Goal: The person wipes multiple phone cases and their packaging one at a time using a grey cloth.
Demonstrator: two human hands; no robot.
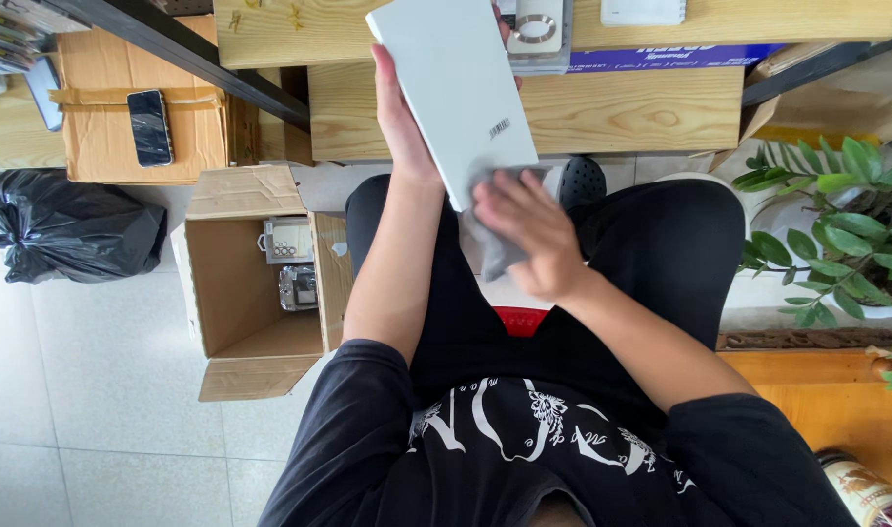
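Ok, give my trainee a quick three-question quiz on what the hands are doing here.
1. True or false: the left hand holds the white box up by its edge.
2. What does the right hand press against the box's lower end? A) a sponge B) a grey cloth C) a brush
3. What lies on the closed cardboard box at upper left?

Key: 1. True. 2. B. 3. A black phone, lying flat on top; an open cardboard box stands on the floor below it.
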